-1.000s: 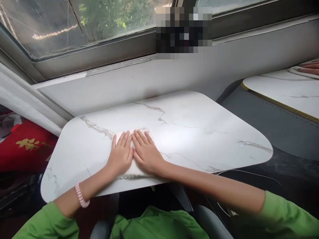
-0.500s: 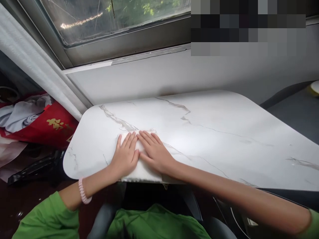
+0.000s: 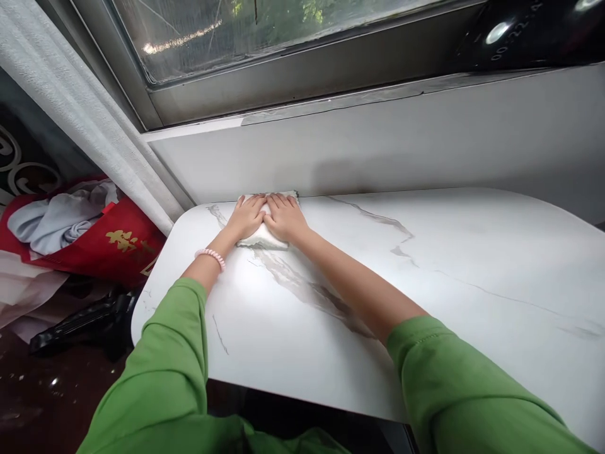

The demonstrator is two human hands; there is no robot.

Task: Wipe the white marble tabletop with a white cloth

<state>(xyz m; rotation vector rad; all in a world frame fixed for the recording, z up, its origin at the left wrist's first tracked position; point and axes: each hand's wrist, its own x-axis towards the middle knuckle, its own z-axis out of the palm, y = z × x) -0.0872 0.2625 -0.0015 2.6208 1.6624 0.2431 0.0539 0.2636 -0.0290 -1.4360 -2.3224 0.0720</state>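
Observation:
A folded white cloth (image 3: pixel 265 239) lies on the white marble-patterned table (image 3: pixel 463 252), against the wall at its far edge. My left hand (image 3: pixel 246 217) rests flat on the left part of the cloth, with a pink coiled band on the wrist. Beside it, my right hand (image 3: pixel 285 217) presses on the right part of the cloth. The two hands touch near the thumbs, and their fingers point toward the wall.
A window (image 3: pixel 265 38) with a metal frame stands beyond the table. At the left are a pale curtain (image 3: pixel 89 113), a red bag (image 3: pixel 127 239) holding grey fabric, and a black object (image 3: pixel 85 321). A dark glossy object (image 3: pixel 534 38) is at the upper right.
Both hands and the cloth have moved forward, from the table's near edge to its far edge by the wall. The view has shifted, and more of the green sleeves shows.

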